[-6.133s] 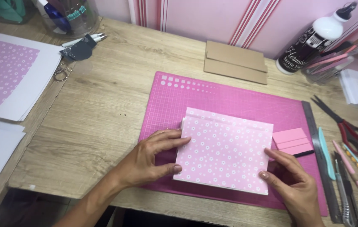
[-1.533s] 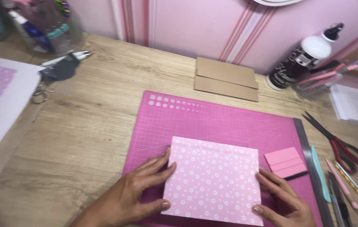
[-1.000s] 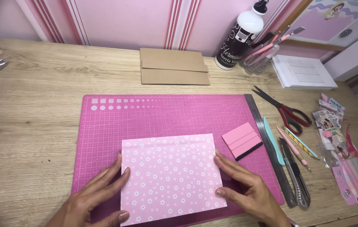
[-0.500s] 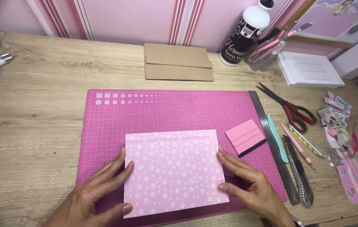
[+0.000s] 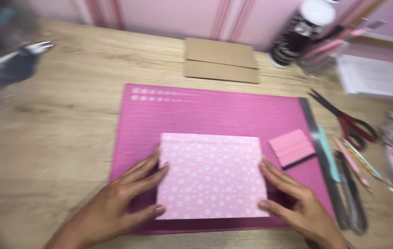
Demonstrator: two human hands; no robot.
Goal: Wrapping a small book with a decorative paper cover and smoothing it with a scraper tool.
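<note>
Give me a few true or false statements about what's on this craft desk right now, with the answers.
1. Both hands, left hand and right hand, rest at the sides of the pink white-dotted paper sheet. True.
2. The sheet lies on a green cutting mat. False: the magenta cutting mat.
3. The red-handled scissors lie right of the mat. True.
4. The brown cardboard pieces sit on the sheet. False: beyond the mat, on the wooden desk.

Left hand [image 5: 120, 203] at lower left of the frame, palm down, fingers spread and pointing up-right. Right hand [image 5: 298, 203] at lower right, palm down, fingers extended up-left. Both open, flat.
</note>
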